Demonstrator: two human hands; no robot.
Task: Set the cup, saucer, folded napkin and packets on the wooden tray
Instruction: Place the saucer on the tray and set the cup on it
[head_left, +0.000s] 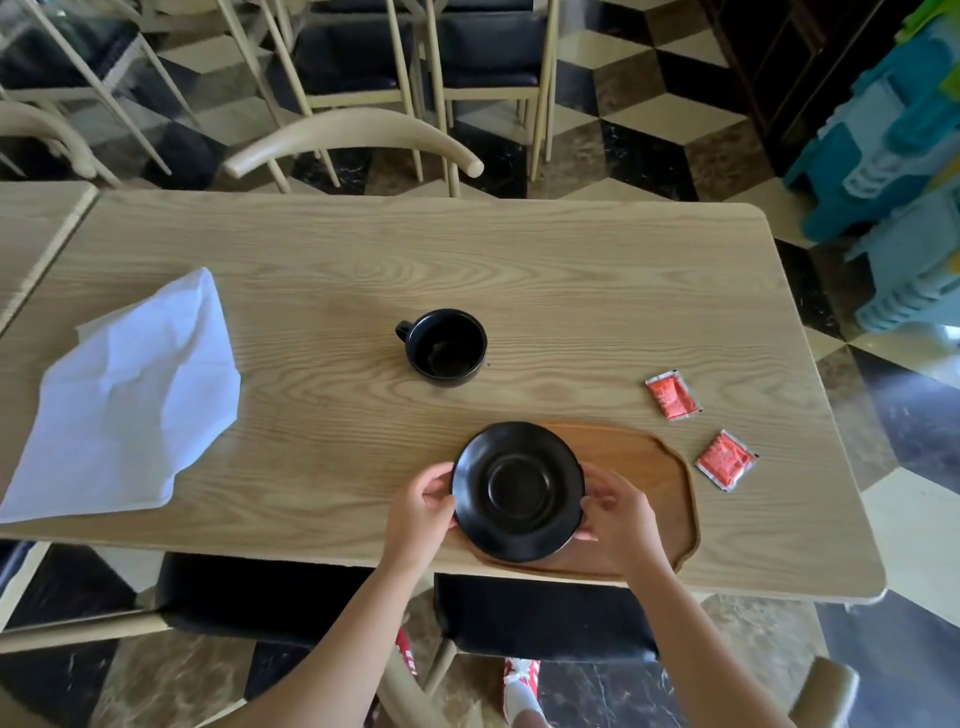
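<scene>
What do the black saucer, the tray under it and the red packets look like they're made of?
Saucer: likely glazed ceramic, going by its smooth black surface with a soft sheen. Tray: wood, reddish-brown with visible grain and a raised rim. Packets: thin plastic or foil film, judging by the crimped, silvery edges.

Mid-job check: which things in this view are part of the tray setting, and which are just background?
Part of the job:
saucer, held by left hand and right hand
wooden tray
black cup
white napkin, not yet folded
two red packets

Just background:
table
chairs
blue plastic stools
</scene>
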